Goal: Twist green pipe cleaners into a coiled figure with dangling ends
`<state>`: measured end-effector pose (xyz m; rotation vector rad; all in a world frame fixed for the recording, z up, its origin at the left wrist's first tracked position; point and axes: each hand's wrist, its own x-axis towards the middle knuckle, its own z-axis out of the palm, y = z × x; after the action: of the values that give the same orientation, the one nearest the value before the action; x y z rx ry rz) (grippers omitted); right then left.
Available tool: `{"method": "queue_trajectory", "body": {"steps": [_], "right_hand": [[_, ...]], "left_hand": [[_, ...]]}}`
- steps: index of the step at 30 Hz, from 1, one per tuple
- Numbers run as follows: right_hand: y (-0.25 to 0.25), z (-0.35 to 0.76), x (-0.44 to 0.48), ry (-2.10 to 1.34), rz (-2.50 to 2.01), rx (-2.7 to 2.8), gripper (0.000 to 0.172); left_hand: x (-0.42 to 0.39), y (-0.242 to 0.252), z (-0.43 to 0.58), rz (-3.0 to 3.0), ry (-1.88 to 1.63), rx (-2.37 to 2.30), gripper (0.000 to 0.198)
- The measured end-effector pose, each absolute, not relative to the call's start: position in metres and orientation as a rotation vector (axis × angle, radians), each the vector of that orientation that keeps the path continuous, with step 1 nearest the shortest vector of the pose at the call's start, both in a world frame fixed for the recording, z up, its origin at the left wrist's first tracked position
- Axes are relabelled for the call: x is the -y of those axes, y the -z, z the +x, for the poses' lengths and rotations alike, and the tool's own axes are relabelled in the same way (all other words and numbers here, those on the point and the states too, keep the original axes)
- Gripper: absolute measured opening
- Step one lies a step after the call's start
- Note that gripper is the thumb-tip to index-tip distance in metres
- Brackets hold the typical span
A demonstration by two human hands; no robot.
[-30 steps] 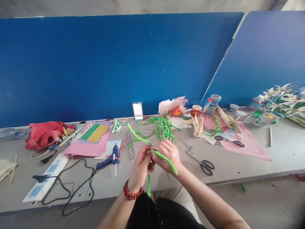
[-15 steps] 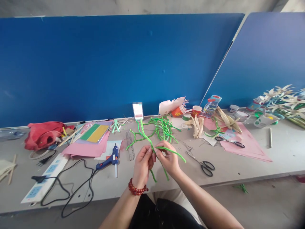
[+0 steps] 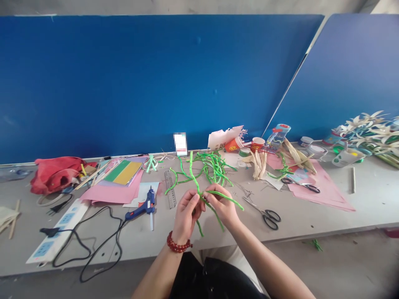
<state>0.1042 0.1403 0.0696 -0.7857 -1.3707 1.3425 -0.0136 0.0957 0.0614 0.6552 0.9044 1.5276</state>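
Observation:
My left hand, with a red bead bracelet on its wrist, pinches a twisted green pipe cleaner at the junction of its strands. One strand rises towards the back of the table, and another hangs below my hands. My right hand grips a side strand close to that junction, and its free end reaches out to the right. Behind my hands lies a tangled heap of green pipe cleaners.
A blue glue gun and a metal ruler lie left of my hands, and steel scissors lie to the right. A white power strip with black cables sits front left. Pink paper, corn husks and cups cover the back.
My hands have moved slightly closer together. The rising green strand now stands more upright, and the twisted pipe cleaner has turned a little between my fingers.

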Motion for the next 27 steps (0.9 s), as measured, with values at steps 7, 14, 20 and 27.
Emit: {"method": "queue_trajectory", "body": {"steps": [7,14,20,27], "right_hand": [[-0.069,0.107,-0.144,-1.328,-0.706,1.435,0.014],[-0.052,0.1,-0.142,-1.624,-0.767,1.108,0.027],[-0.038,0.112,-0.145,-1.562,-0.827,1.524,0.032],[-0.042,0.135,-0.15,-1.371,-0.939,1.821,0.027]], "left_hand": [[-0.093,-0.066,-0.019,0.768,-1.476,-1.024,0.037],[-0.101,-0.056,-0.016,0.742,-1.518,-1.005,0.036],[-0.109,-0.05,-0.022,0.718,-1.498,-1.114,0.033],[-0.122,-0.056,-0.035,0.782,-1.41,-1.229,0.037]]}}
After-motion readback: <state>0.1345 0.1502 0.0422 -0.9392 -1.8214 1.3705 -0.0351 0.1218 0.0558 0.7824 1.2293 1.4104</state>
